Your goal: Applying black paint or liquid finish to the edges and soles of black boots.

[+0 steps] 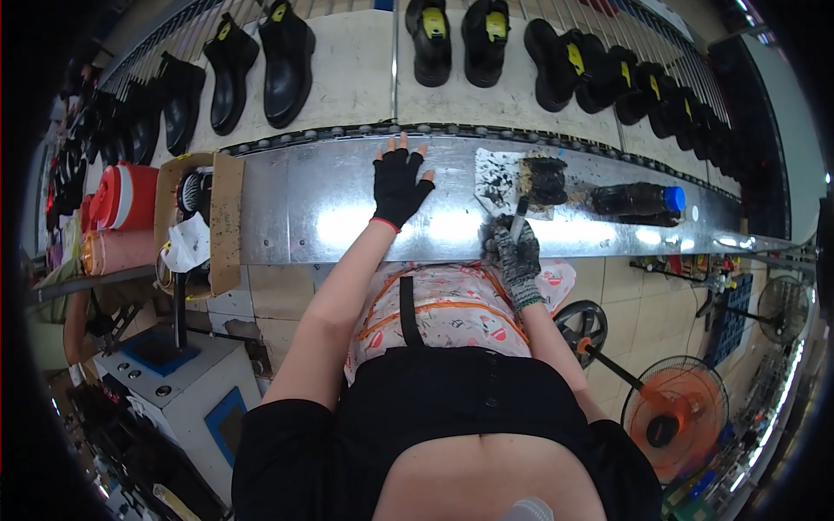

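Note:
My left hand [401, 187], in a black fingerless glove with a red cuff, lies palm down on the metal ledge [295, 200]. Its bare fingertips are spread toward the conveyor edge and it holds nothing. My right hand [519, 253] wears a knitted grey glove stained black. It is closed round a slim, dark-tipped tool [520, 219] that points away from me; its exact kind is unclear. Just beyond it are a white sheet smeared black [494, 176] and a black-coated pad [546, 180]. To their right lies a bottle of dark liquid with a blue cap [630, 200].
Black boots [289, 65] and low black shoes [484, 43] with yellow inside stand along the conveyor [365, 87]. At left are a cardboard box [228, 221] holding a brush and a red-and-white jug [130, 198]. An orange fan [673, 419] stands at lower right.

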`<action>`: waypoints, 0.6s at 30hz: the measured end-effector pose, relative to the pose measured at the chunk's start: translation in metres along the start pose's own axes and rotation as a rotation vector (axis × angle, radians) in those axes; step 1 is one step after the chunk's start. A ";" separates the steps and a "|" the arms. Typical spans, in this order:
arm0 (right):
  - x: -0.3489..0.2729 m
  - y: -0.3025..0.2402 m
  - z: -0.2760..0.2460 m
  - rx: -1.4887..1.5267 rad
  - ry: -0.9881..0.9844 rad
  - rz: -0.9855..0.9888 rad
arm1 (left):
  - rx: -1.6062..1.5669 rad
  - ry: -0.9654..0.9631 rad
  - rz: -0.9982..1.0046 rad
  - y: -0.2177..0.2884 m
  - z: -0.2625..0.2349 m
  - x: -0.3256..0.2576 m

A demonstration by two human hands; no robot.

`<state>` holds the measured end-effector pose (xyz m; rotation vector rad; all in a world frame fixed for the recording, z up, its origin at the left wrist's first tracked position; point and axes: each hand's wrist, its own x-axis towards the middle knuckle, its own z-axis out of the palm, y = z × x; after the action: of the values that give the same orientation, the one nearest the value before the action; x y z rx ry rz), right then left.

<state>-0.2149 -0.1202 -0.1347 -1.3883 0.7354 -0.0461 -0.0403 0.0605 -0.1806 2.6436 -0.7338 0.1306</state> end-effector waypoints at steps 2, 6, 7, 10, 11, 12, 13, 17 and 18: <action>0.003 -0.010 0.002 -0.208 -0.012 -0.070 | -0.009 0.018 -0.006 -0.002 0.004 -0.003; 0.016 0.012 -0.010 -0.453 0.014 -0.198 | -0.087 0.027 -0.013 0.000 0.007 -0.008; 0.024 0.034 -0.017 -0.502 0.042 -0.300 | -0.085 0.014 -0.011 0.004 0.006 -0.006; 0.006 0.003 -0.001 -0.265 0.022 -0.010 | -0.094 0.048 -0.007 0.005 0.007 -0.011; 0.003 -0.001 0.000 -0.202 0.018 0.040 | -0.083 0.046 -0.006 0.005 0.007 -0.011; 0.011 0.019 -0.006 -0.229 0.032 -0.040 | -0.102 0.044 -0.003 0.004 0.007 -0.012; 0.017 0.029 -0.009 -0.228 0.034 -0.044 | -0.102 0.047 0.000 0.004 0.007 -0.010; 0.013 0.025 -0.012 -0.331 0.005 -0.163 | -0.133 0.032 -0.001 0.005 0.008 -0.007; 0.023 0.041 -0.015 -0.449 0.023 -0.312 | -0.115 0.057 0.001 0.002 0.009 -0.007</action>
<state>-0.2201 -0.1345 -0.1814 -1.9276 0.5597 -0.1488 -0.0481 0.0586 -0.1897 2.5197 -0.7016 0.1589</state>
